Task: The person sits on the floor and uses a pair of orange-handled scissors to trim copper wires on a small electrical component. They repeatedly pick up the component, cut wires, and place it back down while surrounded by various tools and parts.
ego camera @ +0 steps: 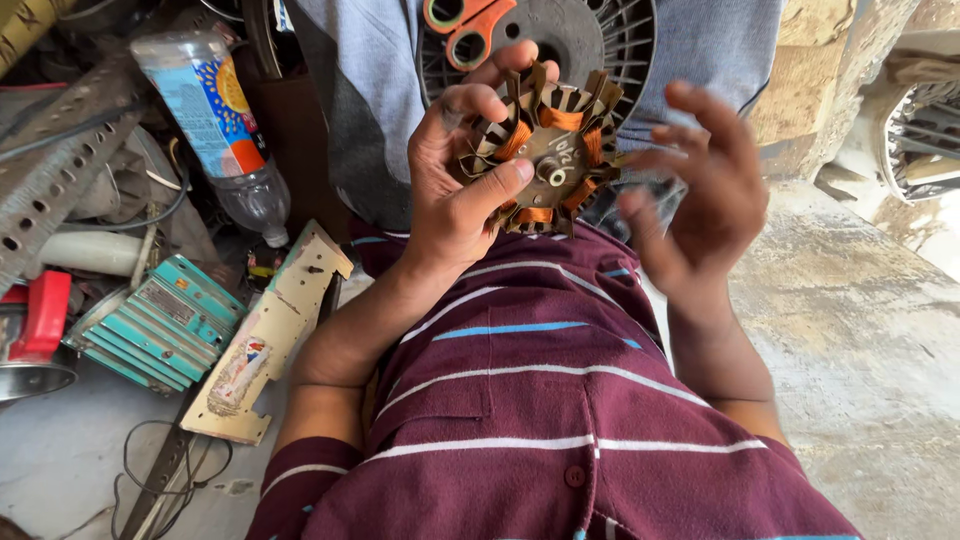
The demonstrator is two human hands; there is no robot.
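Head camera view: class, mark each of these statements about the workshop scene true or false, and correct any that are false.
1. The left hand holds a round motor stator wound with copper-coloured coils. True.
2. The right hand grips a pair of scissors. False: it is open beside the stator, holding nothing; the orange-handled scissors lie further off.
3. A clear plastic bottle lies among the clutter on the left side of the picture. True.
4. The person wears a plain white shirt. False: the striped shirt is maroon.
5. The teal finned part rests on the stator. False: it lies on the floor, apart.
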